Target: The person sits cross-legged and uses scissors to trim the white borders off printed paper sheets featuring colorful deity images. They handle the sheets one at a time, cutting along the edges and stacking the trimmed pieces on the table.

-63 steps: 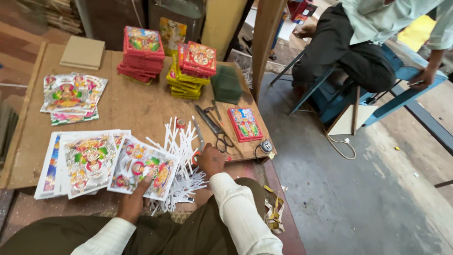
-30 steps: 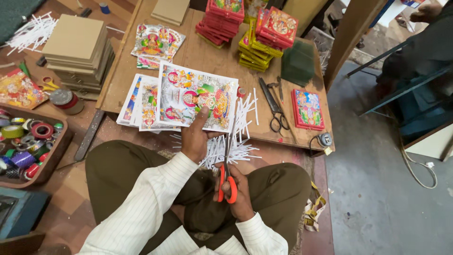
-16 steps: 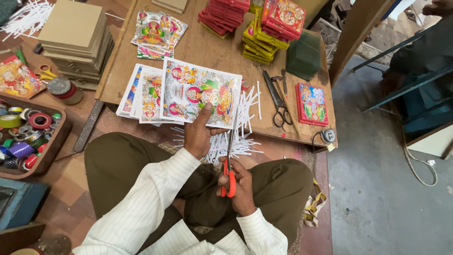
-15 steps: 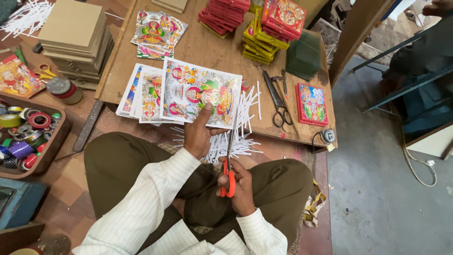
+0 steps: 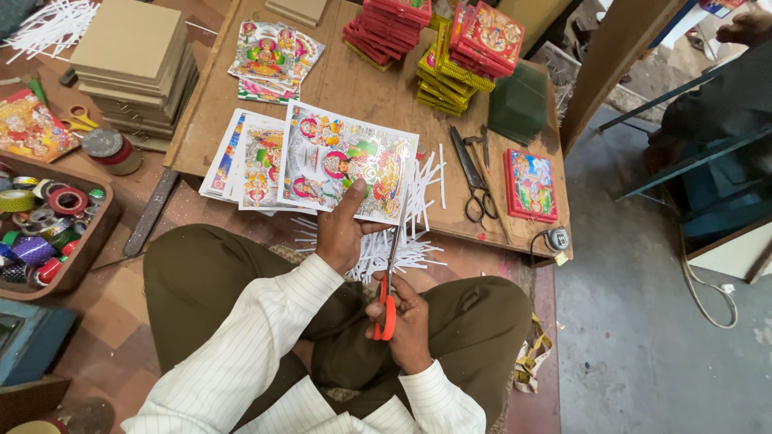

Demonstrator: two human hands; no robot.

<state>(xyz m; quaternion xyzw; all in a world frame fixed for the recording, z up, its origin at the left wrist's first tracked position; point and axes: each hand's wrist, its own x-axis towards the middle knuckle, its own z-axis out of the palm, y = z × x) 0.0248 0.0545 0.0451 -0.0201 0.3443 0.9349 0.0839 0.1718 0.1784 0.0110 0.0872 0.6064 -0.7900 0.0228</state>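
Note:
My left hand (image 5: pixel 342 233) pinches the near edge of a colourful printed sheet (image 5: pixel 346 161) and holds it up over the low wooden board (image 5: pixel 362 88). My right hand (image 5: pixel 406 321) grips red-handled scissors (image 5: pixel 391 277), whose blades point up along the sheet's right edge. White paper strips (image 5: pixel 406 241) lie scattered under the sheet and over the board's near edge. More printed sheets (image 5: pixel 249 157) lie stacked just to the left.
Black scissors (image 5: pixel 474 181) and a red printed box (image 5: pixel 529 183) lie at the right. Stacks of red and yellow boxes (image 5: pixel 458 48) stand at the back. Cardboard squares (image 5: pixel 133 64) and a tray of tape rolls (image 5: pixel 48 229) sit at the left. Another person sits far right.
I have turned back from the right, picked up the red-handled scissors in my right hand and lifted a printed sheet with my left; the blades have come up along its edge.

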